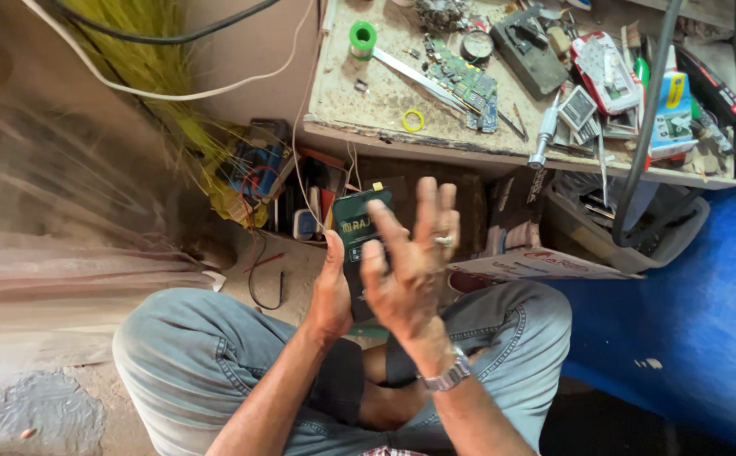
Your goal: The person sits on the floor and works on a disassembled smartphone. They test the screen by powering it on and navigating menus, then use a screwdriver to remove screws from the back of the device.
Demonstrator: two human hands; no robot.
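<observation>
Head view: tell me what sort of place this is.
Most likely a small electronics or phone repair stall. A worn workbench holds a green circuit board, a screwdriver and loose parts, while the left hand holds a flat dark green battery-like pack.

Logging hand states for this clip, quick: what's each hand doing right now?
Left hand: closed around a dark green phone battery.
Right hand: open, fingers spread, in front of the battery, holding nothing.

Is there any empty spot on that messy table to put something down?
Yes: the worn wooden table is bare between the green tape roll, the small yellow ring and the near edge. The right side, around the green circuit board and the silver screwdriver, is packed with parts.
</observation>
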